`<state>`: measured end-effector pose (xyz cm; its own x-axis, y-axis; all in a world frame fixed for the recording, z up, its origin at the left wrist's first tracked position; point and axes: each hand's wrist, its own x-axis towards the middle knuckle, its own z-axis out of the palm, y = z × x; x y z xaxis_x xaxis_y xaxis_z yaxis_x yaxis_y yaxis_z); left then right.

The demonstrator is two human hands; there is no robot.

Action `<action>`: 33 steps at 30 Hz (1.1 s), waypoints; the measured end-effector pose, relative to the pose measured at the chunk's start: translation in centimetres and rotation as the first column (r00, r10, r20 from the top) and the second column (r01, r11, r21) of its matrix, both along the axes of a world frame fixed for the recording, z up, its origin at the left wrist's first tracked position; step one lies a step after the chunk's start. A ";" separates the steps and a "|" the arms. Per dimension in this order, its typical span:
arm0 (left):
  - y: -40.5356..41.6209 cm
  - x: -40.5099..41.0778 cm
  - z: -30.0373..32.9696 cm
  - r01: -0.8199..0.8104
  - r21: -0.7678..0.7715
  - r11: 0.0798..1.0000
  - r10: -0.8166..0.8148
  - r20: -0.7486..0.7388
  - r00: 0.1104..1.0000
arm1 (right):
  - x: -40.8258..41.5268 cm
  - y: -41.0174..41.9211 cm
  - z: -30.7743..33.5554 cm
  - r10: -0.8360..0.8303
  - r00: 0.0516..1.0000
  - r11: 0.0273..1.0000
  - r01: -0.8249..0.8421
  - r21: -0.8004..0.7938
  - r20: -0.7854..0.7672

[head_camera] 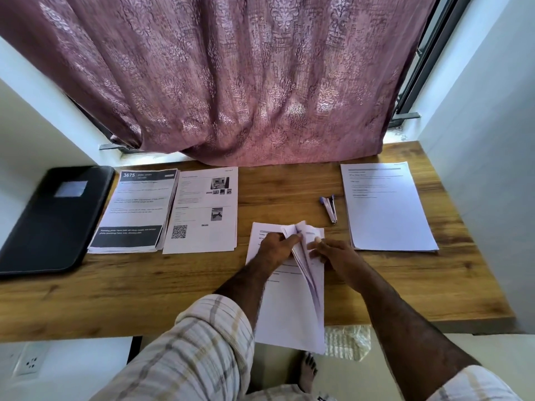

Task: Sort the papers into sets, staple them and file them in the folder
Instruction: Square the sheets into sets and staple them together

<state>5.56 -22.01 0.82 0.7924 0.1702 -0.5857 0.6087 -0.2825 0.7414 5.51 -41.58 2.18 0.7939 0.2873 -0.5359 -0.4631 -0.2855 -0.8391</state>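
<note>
A stack of white papers (285,311) lies in front of me on the wooden desk (179,279), hanging over its near edge. My left hand (275,246) pinches the top corners of several lifted sheets. My right hand (333,253) holds the lifted sheets from the right, fingers against their edge. A small stapler (330,208) lies just beyond, between this stack and a white paper pile (388,209) at the right. Two more piles sit at the left: one with a dark "3675" header (136,209), one with photos and a QR code (202,209). A black folder (55,218) lies shut at the far left.
A mauve patterned curtain (246,82) hangs down onto the desk's back edge. White walls close in on both sides. A wall socket (29,363) is under the desk at the left. A bare foot (308,371) and crumpled plastic (347,340) are on the floor.
</note>
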 end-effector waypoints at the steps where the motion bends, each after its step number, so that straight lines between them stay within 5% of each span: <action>1: 0.0 0.0 0.3 -0.012 -0.035 0.999 0.012 0.001 1.000 | -0.2 -0.2 0.3 0.092 0.996 0.996 -0.092 0.023 -0.002; 4: 0.2 -0.1 0.9 -0.009 -0.031 0.999 0.008 -0.012 1.000 | -0.9 0.2 0.4 0.308 0.949 0.947 -0.299 -0.118 0.071; 7: 0.3 -0.5 0.1 0.062 0.010 0.998 -0.062 0.022 0.998 | -1.1 0.7 -0.4 0.270 0.939 0.913 -0.181 -0.365 0.211; 10: 0.6 -0.6 0.1 0.054 0.034 0.998 -0.054 0.007 0.999 | -0.8 0.7 -1.5 0.289 0.930 0.779 -0.090 -0.621 0.228; 15: 0.7 -0.6 0.5 0.068 0.071 0.995 -0.068 0.000 0.998 | 0.0 1.2 -0.8 0.533 0.836 0.533 -0.211 -0.819 0.131; 19: 0.7 -0.6 0.7 0.078 0.076 0.994 -0.077 -0.006 0.997 | -0.3 1.1 -0.9 0.395 0.891 0.688 -0.125 -0.715 0.225; 23: 0.5 -0.5 0.9 0.058 0.012 0.998 -0.057 -0.015 0.998 | -0.9 0.0 -0.4 0.175 0.943 0.955 -0.094 -0.280 0.282; 26: 0.3 -0.4 1.0 0.029 -0.062 0.998 -0.029 -0.005 1.000 | -1.5 -0.3 0.4 0.322 0.925 0.931 -0.269 -0.248 0.203; 29: 0.4 -0.8 1.0 0.094 0.037 0.995 -0.093 -0.011 0.996 | -1.6 0.1 0.4 0.433 0.880 0.878 -0.364 -0.311 0.193; 33: 0.4 -0.8 0.6 0.066 0.080 0.995 -0.063 -0.034 0.997 | -0.7 0.0 -0.5 0.269 0.930 0.864 -0.118 -0.490 0.250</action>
<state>4.78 -21.58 1.38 0.7845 0.1674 -0.5971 0.6102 -0.3800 0.6951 4.82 -41.56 1.69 0.8909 0.2332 -0.3898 -0.1053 -0.7287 -0.6767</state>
